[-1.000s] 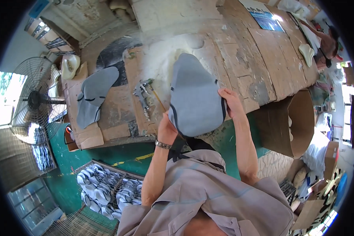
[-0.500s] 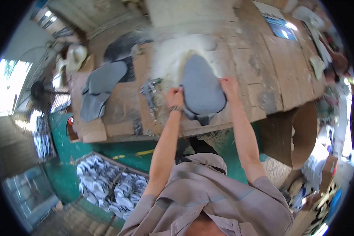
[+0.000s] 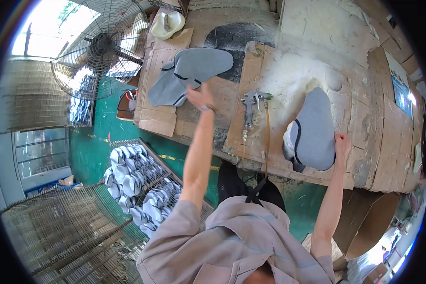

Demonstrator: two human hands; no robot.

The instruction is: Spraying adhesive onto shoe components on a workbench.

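A grey, pear-shaped fabric panel (image 3: pixel 315 130) is pinched left of the right hand (image 3: pixel 342 144); black-trimmed grey fabric pieces (image 3: pixel 201 64) are seen beyond the left hand (image 3: pixel 201 97), whose grip cannot be discerned.

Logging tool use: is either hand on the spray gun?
No, the spray gun lies untouched on the table between the left hand and right hand.

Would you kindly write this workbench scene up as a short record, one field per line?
Left hand: at the near edge of overlapping grey pieces with black strips; grip unclear
Right hand: fingers curled at the right edge of a rounded grey piece; grip unclear
Between the hands: spray gun and yellowish hose
Surface: cardboard-covered table
Beyond the table's left end: wire-caged fan
Floor: green
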